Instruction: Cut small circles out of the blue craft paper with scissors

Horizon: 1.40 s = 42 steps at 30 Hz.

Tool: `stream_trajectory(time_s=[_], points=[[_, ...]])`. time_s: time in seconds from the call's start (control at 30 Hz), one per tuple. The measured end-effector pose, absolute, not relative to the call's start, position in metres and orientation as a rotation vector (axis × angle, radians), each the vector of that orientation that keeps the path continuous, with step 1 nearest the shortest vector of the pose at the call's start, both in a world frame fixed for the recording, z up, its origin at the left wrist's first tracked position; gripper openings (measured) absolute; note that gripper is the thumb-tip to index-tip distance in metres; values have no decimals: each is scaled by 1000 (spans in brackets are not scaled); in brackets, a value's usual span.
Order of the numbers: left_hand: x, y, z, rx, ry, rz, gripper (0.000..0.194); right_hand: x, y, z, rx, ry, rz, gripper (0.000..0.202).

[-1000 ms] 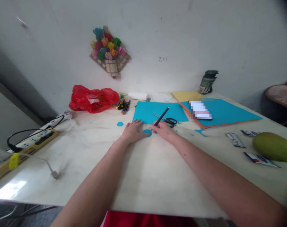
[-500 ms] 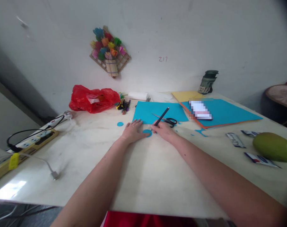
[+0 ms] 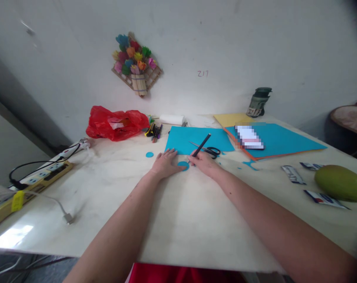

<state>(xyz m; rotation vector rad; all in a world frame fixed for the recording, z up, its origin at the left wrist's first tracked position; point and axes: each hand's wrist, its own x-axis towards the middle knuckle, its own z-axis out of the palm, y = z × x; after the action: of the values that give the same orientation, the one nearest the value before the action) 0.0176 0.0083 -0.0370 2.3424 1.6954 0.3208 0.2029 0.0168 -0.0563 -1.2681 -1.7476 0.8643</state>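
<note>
My left hand [image 3: 164, 163] lies flat with its fingers spread, the thumb pressing on a blue paper circle [image 3: 183, 165]. A dark, slim pen [image 3: 202, 144] is gripped in my right hand [image 3: 202, 162], its lower end at the circle's right edge. Just beyond both hands is a sheet of blue paper [image 3: 193, 135], close to my left fingertips. Black-handled scissors [image 3: 213, 151] rest partly on that sheet, behind my right hand. To the left of my left hand sits a smaller blue paper circle [image 3: 149, 155].
Blue paper scraps [image 3: 250, 165] lie to the right, before a stack of coloured sheets [image 3: 290, 139] bearing a phone [image 3: 249, 137]. A mango [image 3: 340, 182] and small packets [image 3: 293, 175] sit far right. Markers [image 3: 157, 133], a red plastic bag [image 3: 115, 124] and a power strip [image 3: 39, 179] are left.
</note>
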Motion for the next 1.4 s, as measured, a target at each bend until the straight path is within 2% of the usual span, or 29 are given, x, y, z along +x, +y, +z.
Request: stream_trajectory(time_s=[1.4], points=[[16, 9, -39, 2384, 1689, 306, 87, 202, 15, -54, -1259, -1768, 863, 15]])
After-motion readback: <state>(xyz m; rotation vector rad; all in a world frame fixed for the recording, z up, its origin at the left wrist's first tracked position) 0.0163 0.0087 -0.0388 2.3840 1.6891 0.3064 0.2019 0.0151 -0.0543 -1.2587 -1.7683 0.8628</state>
